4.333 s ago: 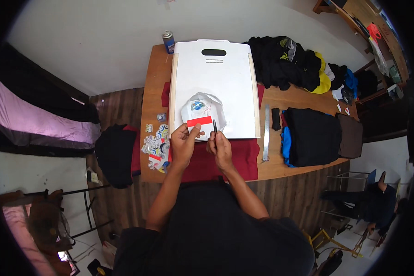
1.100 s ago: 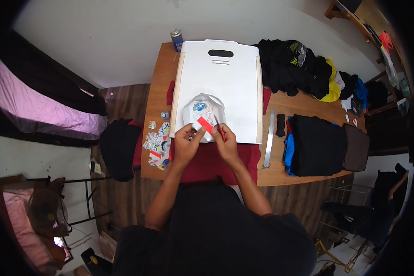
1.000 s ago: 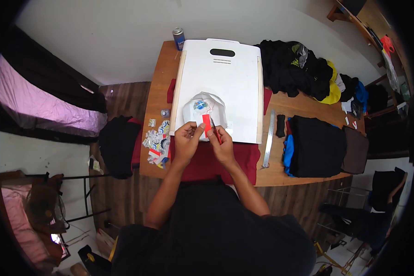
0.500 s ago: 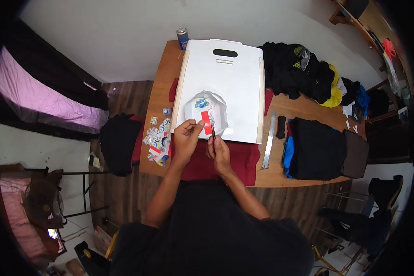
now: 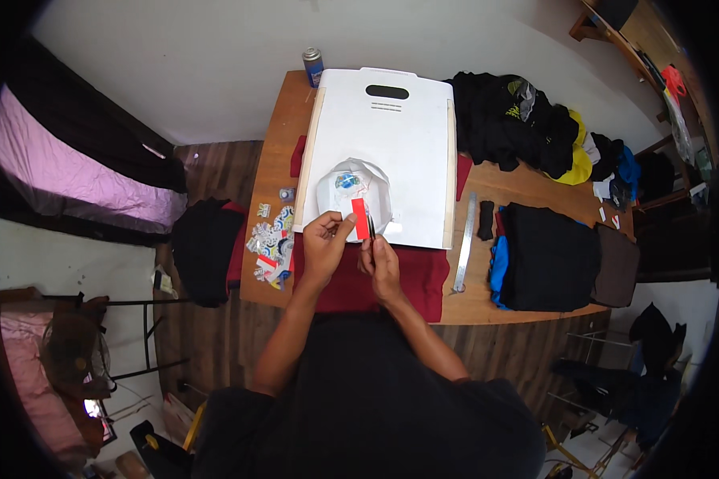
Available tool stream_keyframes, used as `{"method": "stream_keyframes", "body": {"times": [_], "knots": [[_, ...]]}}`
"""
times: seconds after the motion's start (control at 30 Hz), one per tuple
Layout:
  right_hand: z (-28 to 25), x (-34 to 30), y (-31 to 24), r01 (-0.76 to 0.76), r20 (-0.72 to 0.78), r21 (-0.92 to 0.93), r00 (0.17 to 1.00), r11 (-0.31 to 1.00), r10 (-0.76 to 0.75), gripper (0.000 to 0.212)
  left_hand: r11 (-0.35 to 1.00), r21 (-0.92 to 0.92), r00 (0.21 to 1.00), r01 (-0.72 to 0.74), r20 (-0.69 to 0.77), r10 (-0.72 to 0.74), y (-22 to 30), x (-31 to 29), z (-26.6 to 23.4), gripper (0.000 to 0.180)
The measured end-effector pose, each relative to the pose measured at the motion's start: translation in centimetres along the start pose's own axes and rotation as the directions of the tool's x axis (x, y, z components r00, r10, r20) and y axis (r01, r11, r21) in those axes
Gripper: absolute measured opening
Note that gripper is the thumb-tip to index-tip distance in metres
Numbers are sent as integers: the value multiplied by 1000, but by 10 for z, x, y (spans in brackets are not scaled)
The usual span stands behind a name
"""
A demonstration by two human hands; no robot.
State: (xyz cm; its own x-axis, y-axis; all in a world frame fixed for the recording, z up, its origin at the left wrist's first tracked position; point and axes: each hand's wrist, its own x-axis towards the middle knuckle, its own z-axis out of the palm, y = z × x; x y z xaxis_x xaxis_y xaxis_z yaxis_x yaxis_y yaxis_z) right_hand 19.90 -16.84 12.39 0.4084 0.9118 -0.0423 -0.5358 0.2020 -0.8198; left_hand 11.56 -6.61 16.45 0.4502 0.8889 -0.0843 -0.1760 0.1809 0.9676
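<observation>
"Red-and-white piece (image 5: 359,211), we note, is held over the near side of a white faceted bowl (image 5: 381,193), its red band running roughly away from the body. What supports it?"

"We see the left hand (image 5: 324,247) pinching it between thumb and fingers. The right hand (image 5: 383,267) grips a slim dark cutting tool (image 5: 371,227), apparently small scissors, points directed away from the body beside the band's right edge. We cannot tell whether the blades touch the piece or how far they are parted."

"Which step do we have?"

"We judge it to be trimming, since the border is presented to the blades. The next move seems to call for a steady left pinch, blades aligned with the edge, and a short cut clear of the fingertips."

"And outward from there?"

"The bowl, holding a blue item (image 5: 346,182) too small for us to identify, appears to rest on a slotted white board (image 5: 399,148). Dark red cloth (image 5: 425,279) shows at the board's near edge. On the table (image 5: 513,182) we find printed cut-outs (image 5: 277,233) loosely piled to the left, and a metal ruler (image 5: 466,239) and folded dark cloth (image 5: 550,255) to the right."
</observation>
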Motion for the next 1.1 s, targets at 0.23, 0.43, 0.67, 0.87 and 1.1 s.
{"method": "stream_keyframes", "body": {"times": [0.23, 0.43, 0.67, 0.87, 1.1], "knots": [[-3, 4, 5, 25, 4, -77, 1000, 997, -24, 33, 1000, -8, 999, 1, 38, 0, -3, -3, -1, 8], [-1, 6, 1, 31, -6, -73, 999, 997, -32, 33, 1000, -11, 999, -7, 47, 8, -3, -2, 1, 9], [-5, 7, 4, 86, 7, -57, 996, 995, -86, 33, 1000, -9, 999, -3, 41, 3, -3, -5, 3, 10], [-6, 8, 4, 57, -17, -120, 998, 991, -59, 33, 1000, -4, 998, 11, 55, -11, 0, -7, 5, 13], [4, 9, -9, 5, -55, -134, 998, 991, -13, 34, 999, 0, 998, 43, 46, -43, 0, -11, 4, 14]]}}
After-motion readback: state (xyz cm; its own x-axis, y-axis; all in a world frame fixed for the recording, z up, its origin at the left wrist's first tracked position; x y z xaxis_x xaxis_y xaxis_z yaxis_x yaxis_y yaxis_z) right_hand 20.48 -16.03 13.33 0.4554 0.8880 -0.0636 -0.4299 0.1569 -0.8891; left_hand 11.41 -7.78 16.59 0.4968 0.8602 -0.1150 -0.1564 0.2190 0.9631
